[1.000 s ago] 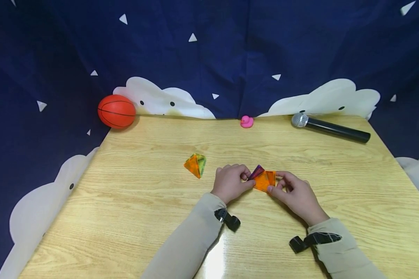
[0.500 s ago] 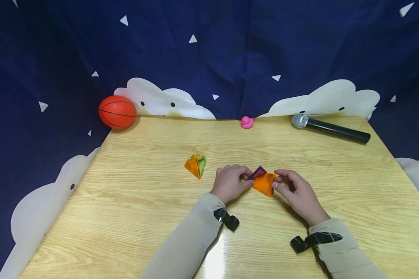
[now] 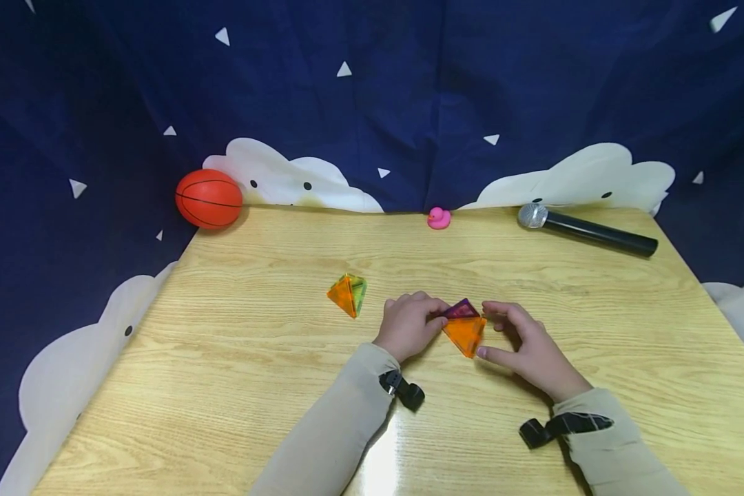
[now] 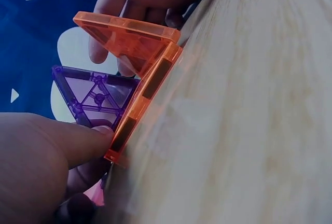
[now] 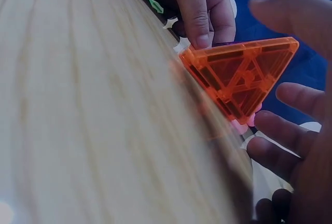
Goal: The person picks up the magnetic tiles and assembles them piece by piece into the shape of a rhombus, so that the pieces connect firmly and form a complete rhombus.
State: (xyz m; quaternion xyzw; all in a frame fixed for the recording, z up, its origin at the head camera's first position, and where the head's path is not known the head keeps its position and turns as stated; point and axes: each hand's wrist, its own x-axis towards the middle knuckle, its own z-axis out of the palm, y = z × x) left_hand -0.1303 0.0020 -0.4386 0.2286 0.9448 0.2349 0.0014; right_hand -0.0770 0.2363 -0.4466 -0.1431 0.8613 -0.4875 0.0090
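In the head view my left hand (image 3: pixel 411 325) pinches a corner of a small group of translucent triangular magnetic tiles. The group has a purple tile (image 4: pixel 98 97) standing up, an orange tile (image 4: pixel 148 92) low along the tabletop and a second orange tile (image 4: pixel 127 37) raised at its far edge. My left thumb (image 4: pixel 85 143) lies against the purple tile near where it meets the orange one. Around the other side, my right hand (image 3: pixel 530 351) has its thumb and fingers spread, with a gap between them and the raised orange tile (image 5: pixel 244 73).
A pyramid of orange and green-yellow tiles (image 3: pixel 347 295) sits left of my hands on the wooden table (image 3: pixel 223 386). Towards the back are a small red basketball (image 3: pixel 208 199), a pink rubber duck (image 3: pixel 438 218) and a black microphone (image 3: pixel 589 232). A dark blue curtain (image 3: pixel 372 103) hangs behind.
The tile group has turned, its orange front corner swinging towards me and the purple tile showing broader. My right hand has spread its fingers and come away from the orange tile. My left hand stays put.
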